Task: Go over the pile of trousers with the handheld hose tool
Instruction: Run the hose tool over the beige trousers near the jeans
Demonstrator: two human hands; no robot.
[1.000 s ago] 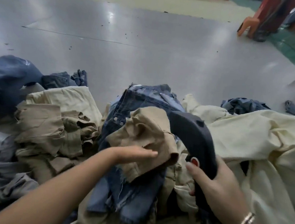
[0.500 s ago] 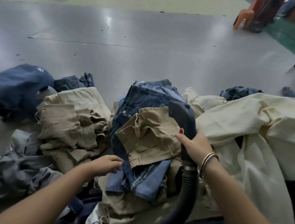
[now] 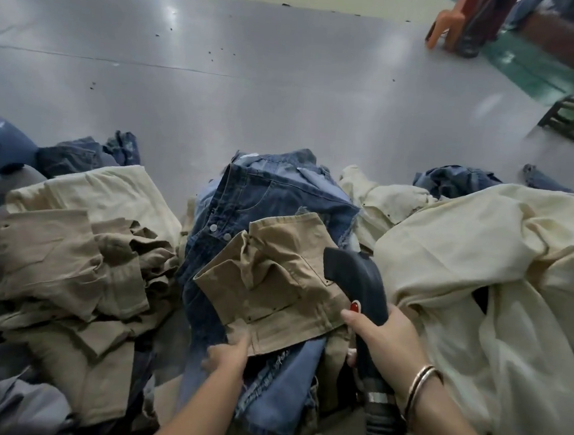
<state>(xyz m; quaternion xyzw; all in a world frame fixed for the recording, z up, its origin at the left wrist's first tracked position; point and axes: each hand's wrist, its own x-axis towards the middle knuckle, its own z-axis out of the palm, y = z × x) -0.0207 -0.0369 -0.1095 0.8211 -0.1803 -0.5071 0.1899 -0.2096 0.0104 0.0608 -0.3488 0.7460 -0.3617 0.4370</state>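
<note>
The right grip [image 3: 384, 341] is wrapped round the handle of the dark hose tool [image 3: 356, 284], thumb by its red button; the nozzle head lies on the khaki trousers [image 3: 273, 285] at centre. The left grip [image 3: 228, 353] pinches the khaki hem at 7 o'clock from the tool. Under the khaki lie blue jeans [image 3: 266, 195]. More khaki garments [image 3: 70, 251] are heaped at 9 o'clock, cream cloth [image 3: 481, 267] at 3 o'clock, all on the grey floor [image 3: 255, 77].
</note>
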